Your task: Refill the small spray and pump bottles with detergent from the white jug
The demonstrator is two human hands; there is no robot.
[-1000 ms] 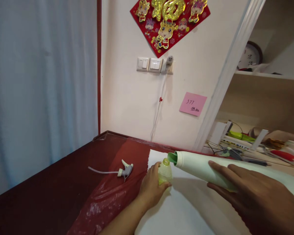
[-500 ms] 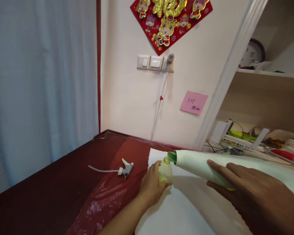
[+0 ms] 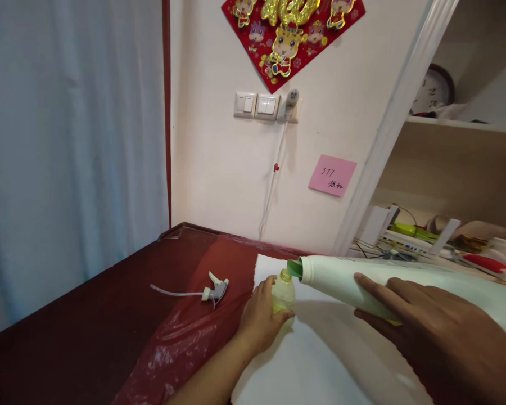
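My left hand is wrapped round a small clear bottle with yellowish liquid, standing upright on a white sheet. My right hand grips a large white bottle, tilted almost flat. Its green spout rests right over the small bottle's open neck. A spray trigger head with its thin tube lies to the left on red plastic film.
The dark red table meets a white wall with switches, a plugged cable and a pink note. A pale curtain hangs at left. Shelves at right hold cluttered items and a clock.
Both hands and both bottles keep their pose; only the view has shifted slightly downward.
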